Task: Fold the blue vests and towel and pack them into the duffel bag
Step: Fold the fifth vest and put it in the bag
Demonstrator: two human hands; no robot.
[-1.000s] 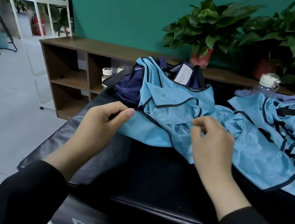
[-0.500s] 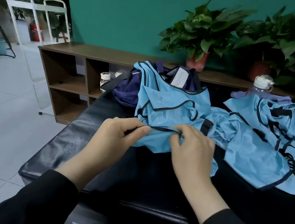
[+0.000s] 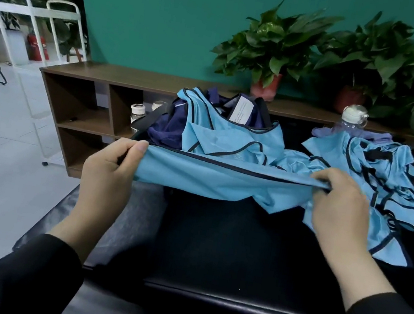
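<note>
A light blue vest point(image 3: 213, 177) with dark trim is stretched between my hands above the black padded bench point(image 3: 226, 243). My left hand point(image 3: 109, 170) pinches its left end and my right hand point(image 3: 340, 208) grips its right end. Behind it the navy duffel bag point(image 3: 169, 128) stands open, with another blue vest point(image 3: 230, 141) draped over its front. More blue vests point(image 3: 380, 171) lie heaped at the right. A purple towel point(image 3: 356, 134) shows behind that heap.
A clear water bottle point(image 3: 352, 120) with a white cap stands at the back right. A brown wooden shelf point(image 3: 84, 107) runs behind the bench, with potted plants point(image 3: 272, 49) on top. White tiled floor and a white metal rack point(image 3: 30, 23) are to the left.
My hands have moved apart along the vest's trimmed edge, pulling it taut and lifting it off the bench. Earlier they pinched it close together.
</note>
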